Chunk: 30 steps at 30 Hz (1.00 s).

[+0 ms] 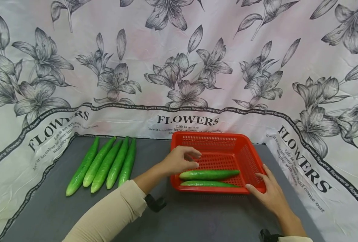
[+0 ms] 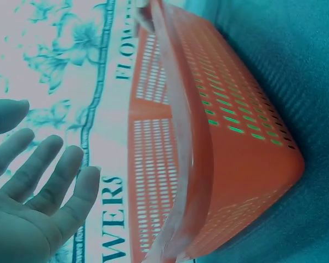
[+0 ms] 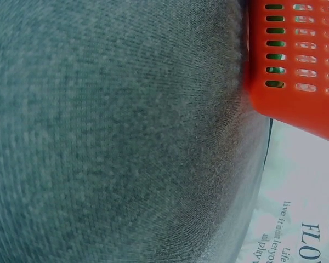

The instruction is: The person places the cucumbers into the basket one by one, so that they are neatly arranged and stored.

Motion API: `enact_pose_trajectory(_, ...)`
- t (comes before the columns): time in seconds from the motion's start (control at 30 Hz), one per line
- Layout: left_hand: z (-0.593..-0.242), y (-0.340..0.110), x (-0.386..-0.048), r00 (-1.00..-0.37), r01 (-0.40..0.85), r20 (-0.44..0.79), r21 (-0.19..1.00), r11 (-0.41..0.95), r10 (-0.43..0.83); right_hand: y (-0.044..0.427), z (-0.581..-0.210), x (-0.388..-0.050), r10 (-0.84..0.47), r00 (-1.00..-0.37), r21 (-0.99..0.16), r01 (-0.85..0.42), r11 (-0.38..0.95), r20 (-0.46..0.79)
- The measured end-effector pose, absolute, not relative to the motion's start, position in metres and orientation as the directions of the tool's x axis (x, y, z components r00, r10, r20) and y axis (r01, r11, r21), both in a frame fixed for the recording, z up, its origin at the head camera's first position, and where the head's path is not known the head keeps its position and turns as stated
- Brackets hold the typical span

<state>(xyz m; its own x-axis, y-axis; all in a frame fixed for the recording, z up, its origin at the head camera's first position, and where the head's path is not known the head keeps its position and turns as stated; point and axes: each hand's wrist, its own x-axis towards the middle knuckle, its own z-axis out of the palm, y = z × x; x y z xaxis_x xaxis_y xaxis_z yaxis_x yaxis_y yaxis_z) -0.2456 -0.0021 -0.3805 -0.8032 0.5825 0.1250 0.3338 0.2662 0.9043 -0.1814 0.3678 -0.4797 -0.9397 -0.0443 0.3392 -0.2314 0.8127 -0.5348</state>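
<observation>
Left hand (image 1: 180,159): over the left side of the red plastic basket (image 1: 209,190), grip wide, nothing held. Two cucumbers (image 1: 209,174) lie inside, crosswise. Five loose cucumbers (image 1: 107,166) lie on the tabletop (image 1: 197,218), left of that nearer hand, long axes running away from the person. Right hand (image 1: 268,191) holds the basket's near right corner.

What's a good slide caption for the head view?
Left hand by a red basket holding two cucumbers, right hand on its rim; five more cucumbers lie left.
</observation>
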Motion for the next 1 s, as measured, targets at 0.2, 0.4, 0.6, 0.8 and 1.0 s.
enact_pose_trajectory(0.2, -0.38, -0.022, -0.233, -0.81, 0.407, 0.234, 0.884, 0.229, 0.537, 0.369, -0.481, -0.179, -0.041, -0.941, -0.538, -0.228, 0.811, 0.337)
enact_pose_trajectory(0.4, -0.377, -0.045, -0.22, -0.833, 0.393, 0.291, 0.909, 0.135, 0.47, 0.369, -0.48, -0.178, -0.046, -0.937, -0.537, -0.238, 0.809, 0.347)
enact_pose_trajectory(0.6, -0.372, -0.064, -0.212, -0.858, 0.399, 0.329, 0.911, 0.106, 0.395, 0.367, -0.476, -0.178, -0.044, -0.934, -0.538, -0.242, 0.808, 0.355)
enact_pose_trajectory(0.8, -0.37, -0.077, -0.207, -0.872, 0.412, 0.352, 0.903, 0.123, 0.339, 0.367, -0.475, -0.18, -0.048, -0.931, -0.527, -0.247, 0.813, 0.362)
enact_pose_trajectory(1.0, -0.375, -0.095, -0.203, -0.887, 0.412, 0.361, 0.9, 0.143, 0.287, 0.367, -0.478, -0.181, -0.048, -0.931, -0.533, -0.25, 0.808, 0.362)
